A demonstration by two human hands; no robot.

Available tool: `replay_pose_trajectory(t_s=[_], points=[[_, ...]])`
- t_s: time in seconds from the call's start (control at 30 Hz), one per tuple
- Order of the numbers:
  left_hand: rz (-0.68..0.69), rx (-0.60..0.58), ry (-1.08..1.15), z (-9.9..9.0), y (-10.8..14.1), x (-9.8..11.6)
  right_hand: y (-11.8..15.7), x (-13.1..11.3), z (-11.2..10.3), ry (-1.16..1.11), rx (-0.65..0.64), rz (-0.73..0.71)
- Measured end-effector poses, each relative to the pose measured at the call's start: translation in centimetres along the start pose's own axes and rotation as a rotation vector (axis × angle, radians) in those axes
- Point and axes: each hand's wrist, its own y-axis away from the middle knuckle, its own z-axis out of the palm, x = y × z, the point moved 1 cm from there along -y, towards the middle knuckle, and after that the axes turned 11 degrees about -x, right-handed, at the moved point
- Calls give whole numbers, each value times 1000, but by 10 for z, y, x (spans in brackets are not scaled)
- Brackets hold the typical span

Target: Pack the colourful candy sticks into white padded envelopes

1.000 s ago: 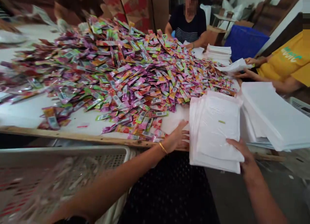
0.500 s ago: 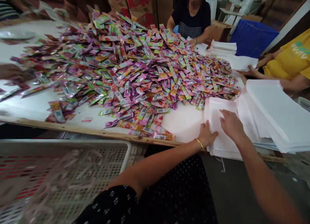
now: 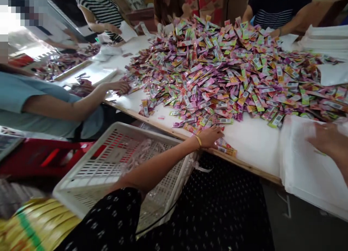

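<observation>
My left hand (image 3: 210,137), with a yellow bangle at the wrist, reaches down over colourful printed stick sachets (image 3: 225,148) at the table's near edge. Its fingers are spread on top of them, and nothing shows lifted in it. At the right, my right hand (image 3: 326,138) is over a stack of flat white bags (image 3: 307,167); motion blurs its fingers, so its grip is unclear. Beyond both hands rises a large heap of the same sachets (image 3: 206,73), pink, purple, green and orange.
A white perforated crate (image 3: 119,129) holding clear plastic strips stands below the table's wooden edge (image 3: 252,167). A co-worker's hand (image 3: 121,86) touches sachets at left. More white bags (image 3: 326,41) lie at the far right. Other people stand around the table.
The view has swung left. My left hand has left the white bags and moved left onto the near sachets. My right hand is still over the bags, now blurred.
</observation>
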Motion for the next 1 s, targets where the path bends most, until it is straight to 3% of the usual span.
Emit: replay_pose_trajectory(t_s=[0.07, 0.13, 0.17, 0.27, 0.33, 0.4, 0.5, 0.6, 0.7, 0.8, 0.87, 1.0], points=[[24, 4, 14, 3, -7, -3, 28, -35, -19, 18, 2, -6], [-19, 33, 16, 3, -17, -4, 62, -82, -25, -54, -2, -231], [-55, 59, 19, 2, -23, -6, 79, -107, -21, -107, -72, -327], [-173, 145, 43, -5, -37, -13, 115, -177, 14, -213, -470, -489], [-249, 180, 85, -7, -43, -13, 123, -210, 41, -479, -560, -438], [-320, 209, 150, -4, -45, -3, 122, -230, 61, -964, -599, -311], [-273, 208, 269, 8, -42, 24, 114, -242, 76, -1630, -614, -47], [-115, 177, 260, 9, -40, 39, 106, -236, 77, -1761, -508, 210], [-189, 271, 108, -10, -43, 27, 99, -223, 75, -1692, -488, 273], [-405, 329, 84, -33, -47, 4, 95, -210, 74, -1617, -498, 294], [-537, 342, 125, -41, -49, -7, 91, -204, 74, -1505, -432, 274], [-712, 233, 167, -35, -55, -9, 76, -211, 70, -783, -172, -28]])
